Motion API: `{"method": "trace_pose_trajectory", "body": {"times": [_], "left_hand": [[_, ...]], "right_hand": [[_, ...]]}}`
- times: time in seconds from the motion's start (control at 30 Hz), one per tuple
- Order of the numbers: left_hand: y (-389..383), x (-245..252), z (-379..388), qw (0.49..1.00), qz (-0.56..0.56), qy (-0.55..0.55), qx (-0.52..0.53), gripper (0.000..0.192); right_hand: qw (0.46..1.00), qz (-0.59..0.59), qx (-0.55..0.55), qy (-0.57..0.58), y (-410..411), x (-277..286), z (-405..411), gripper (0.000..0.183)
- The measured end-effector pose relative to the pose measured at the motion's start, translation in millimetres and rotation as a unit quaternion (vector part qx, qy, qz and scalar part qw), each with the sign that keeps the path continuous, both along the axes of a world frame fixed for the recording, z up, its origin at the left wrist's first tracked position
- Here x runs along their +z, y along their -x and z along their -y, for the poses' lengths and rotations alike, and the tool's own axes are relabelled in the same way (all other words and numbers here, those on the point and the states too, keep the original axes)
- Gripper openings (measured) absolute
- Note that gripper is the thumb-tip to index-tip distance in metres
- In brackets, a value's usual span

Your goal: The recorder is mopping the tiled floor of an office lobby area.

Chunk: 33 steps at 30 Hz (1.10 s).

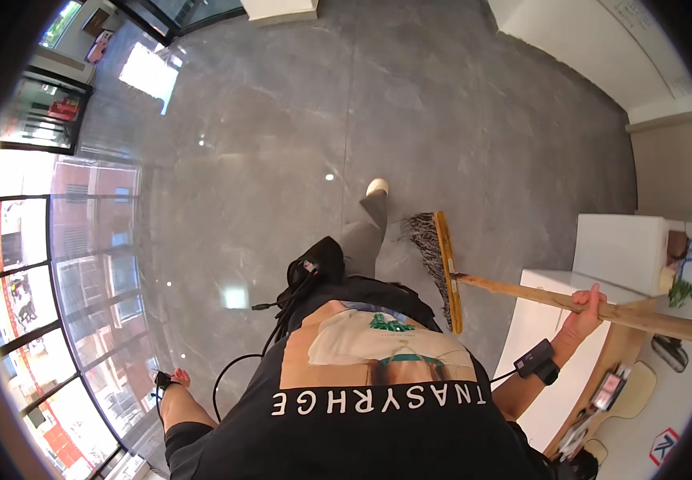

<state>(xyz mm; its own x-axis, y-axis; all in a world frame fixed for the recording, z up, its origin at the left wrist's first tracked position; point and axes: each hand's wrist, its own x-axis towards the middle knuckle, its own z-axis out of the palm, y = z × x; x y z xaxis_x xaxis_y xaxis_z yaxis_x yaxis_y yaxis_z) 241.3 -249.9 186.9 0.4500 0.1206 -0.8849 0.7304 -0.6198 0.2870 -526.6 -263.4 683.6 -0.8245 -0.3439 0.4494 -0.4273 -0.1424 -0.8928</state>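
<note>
My right hand (589,309) grips the wooden handle (514,290) of a push broom, which slants across the right side of the view. The broom's yellow head (448,273) has dark bristles (427,243) and hangs beside my leg, to the right of it; whether the bristles touch the floor I cannot tell. My left hand (181,378) hangs at the lower left, away from the broom, partly hidden by a dark device at the wrist. A black pouch (316,267) with cables sits at my waist. One light shoe (377,186) shows on the grey floor (274,120).
White cabinets (619,243) and a wood-edged counter (613,360) with a phone-like device (609,389) stand at the right. Tall windows (22,240) run down the left side. A dark-framed glass door (187,12) is at the top left, near a white block (280,9).
</note>
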Motion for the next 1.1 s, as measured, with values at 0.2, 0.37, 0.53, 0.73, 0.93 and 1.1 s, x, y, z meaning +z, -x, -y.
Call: {"method": "trace_pose_trajectory", "body": {"times": [0.2, 0.37, 0.53, 0.73, 0.93, 1.1], "left_hand": [[5.0, 23.0, 208.1, 0.973, 0.007, 0.227, -0.033, 0.026], [190.6, 152.9, 492.7, 0.877, -0.121, 0.438, -0.157, 0.016], [329.0, 327.4, 607.0, 0.746, -0.192, 0.573, -0.28, 0.011], [295.9, 297.9, 552.7, 0.882, -0.086, 0.422, -0.191, 0.019], [220.6, 238.0, 338.6, 0.996, 0.074, 0.055, 0.01, 0.034], [253.6, 317.6, 339.1, 0.993, 0.056, -0.009, 0.099, 0.042]], "right_hand": [[0.996, 0.051, 0.062, 0.028, 44.7, -11.8, 73.2, 0.02], [0.994, 0.009, 0.099, 0.048, 84.0, 37.4, 147.4, 0.019], [0.998, 0.026, 0.019, 0.05, 93.8, 38.3, 167.3, 0.015], [0.998, 0.048, -0.037, 0.001, 148.4, 81.3, 229.8, 0.014], [0.995, 0.034, -0.08, -0.04, 183.7, 113.3, 316.4, 0.014], [0.996, 0.025, -0.082, -0.019, 183.1, 180.7, 358.1, 0.015]]}}
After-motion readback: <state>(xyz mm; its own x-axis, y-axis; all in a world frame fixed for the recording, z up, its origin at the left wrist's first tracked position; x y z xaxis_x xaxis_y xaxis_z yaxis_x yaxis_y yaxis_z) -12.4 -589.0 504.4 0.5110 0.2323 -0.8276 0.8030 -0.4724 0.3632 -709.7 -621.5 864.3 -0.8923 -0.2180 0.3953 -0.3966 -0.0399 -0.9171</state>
